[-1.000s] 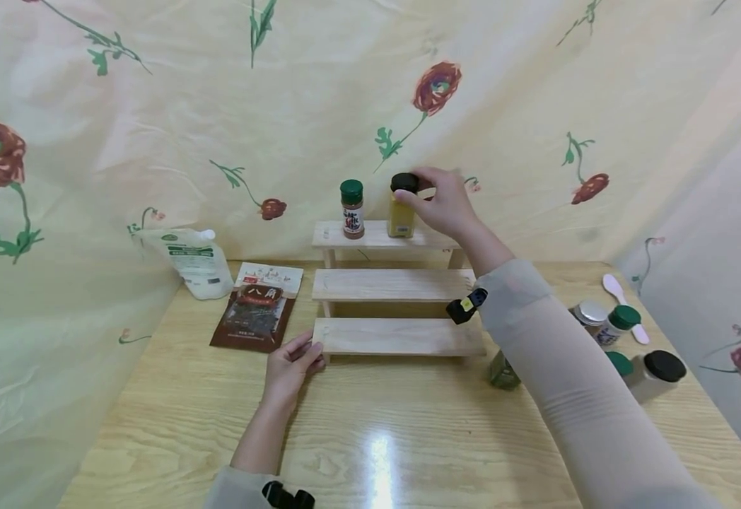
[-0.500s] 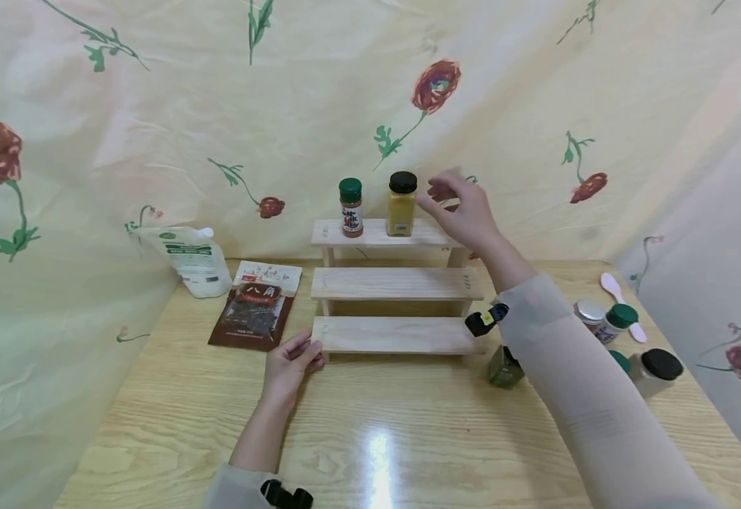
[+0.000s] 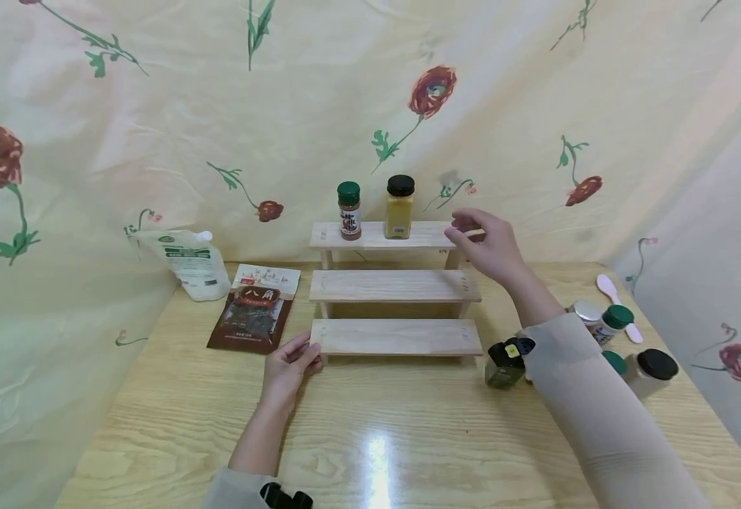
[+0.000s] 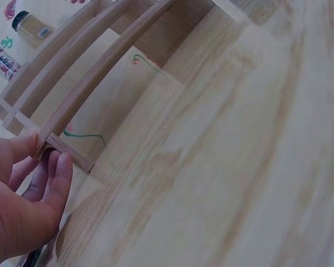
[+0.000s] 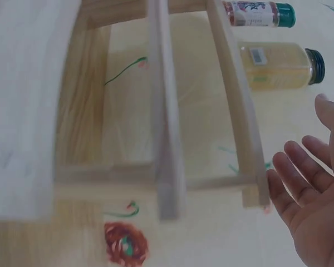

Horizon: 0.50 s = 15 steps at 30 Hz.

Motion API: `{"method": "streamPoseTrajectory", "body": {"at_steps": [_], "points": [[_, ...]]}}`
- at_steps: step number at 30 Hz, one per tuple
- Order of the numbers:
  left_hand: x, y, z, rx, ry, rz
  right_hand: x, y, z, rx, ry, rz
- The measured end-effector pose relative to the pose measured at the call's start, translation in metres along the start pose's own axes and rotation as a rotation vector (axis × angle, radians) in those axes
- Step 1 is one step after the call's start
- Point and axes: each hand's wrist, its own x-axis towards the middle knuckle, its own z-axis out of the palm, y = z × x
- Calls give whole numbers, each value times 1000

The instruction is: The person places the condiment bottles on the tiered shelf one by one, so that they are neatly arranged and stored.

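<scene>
A three-tier wooden rack (image 3: 396, 336) stands on the table. My left hand (image 3: 289, 371) grips the left end of its lowest step; in the left wrist view, thumb and fingers (image 4: 58, 186) pinch that corner. Upright on the top step are a green-capped spice bottle (image 3: 349, 211) and, to its right, a black-capped jar of yellow powder (image 3: 399, 207). My right hand (image 3: 488, 244) hovers by the right end of the top step, holding nothing, its fingers loosely bent. In the right wrist view, the yellow jar (image 5: 278, 65) is apart from that hand.
Left of the rack lie a brown spice packet (image 3: 252, 309) and a white spouted pouch (image 3: 187, 263). To the right are a dark green jar (image 3: 504, 371), a green-capped bottle (image 3: 612, 324), a silver-lidded jar (image 3: 585, 311), a black-lidded jar (image 3: 653, 371) and a white spoon (image 3: 607, 286).
My right hand has let go of the yellow jar's black cap and moved right and down, away from it. The jar stays on the top step. My left hand has kept its hold.
</scene>
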Motion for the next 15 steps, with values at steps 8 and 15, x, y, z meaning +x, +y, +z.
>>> {"method": "streamPoseTrajectory", "body": {"at_steps": [8, 15], "points": [[1, -1, 0, -10, 4, 0, -25, 17, -16, -38, 51, -68], [1, 0, 1, -17, 2, 2, -36, 24, -29, -72, 62, -81]]}}
